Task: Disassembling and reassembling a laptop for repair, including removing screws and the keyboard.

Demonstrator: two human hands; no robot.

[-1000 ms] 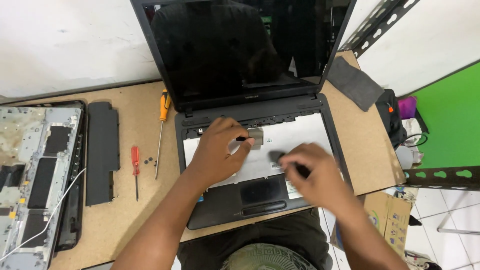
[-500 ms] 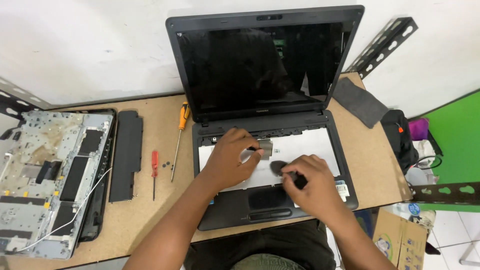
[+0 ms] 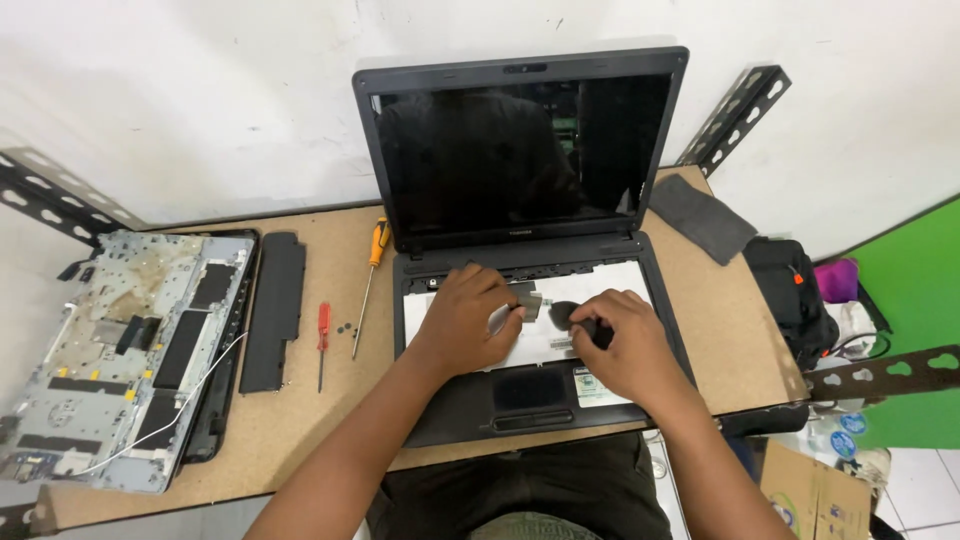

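An open black laptop (image 3: 470,405) stands on the wooden table with its screen (image 3: 520,150) dark. Its keyboard is off and a pale metal plate (image 3: 620,280) shows in the bay. My left hand (image 3: 462,322) rests on that plate, with its fingertips pinching a small flat grey piece (image 3: 526,297). My right hand (image 3: 628,348) lies just to the right, closed around a dark tool whose rounded black end (image 3: 561,313) points toward the grey piece. The two hands nearly touch.
An orange-handled screwdriver (image 3: 375,248), a red screwdriver (image 3: 323,322) and loose screws (image 3: 346,327) lie left of the laptop. Further left are a black battery (image 3: 272,310) and an opened laptop chassis (image 3: 120,350). A dark pad (image 3: 702,216) and black bag (image 3: 790,290) sit right.
The view has risen and pulled back, so the whole laptop screen now shows. Both hands stay in the keyboard bay, and the right hand has drawn closer to the left.
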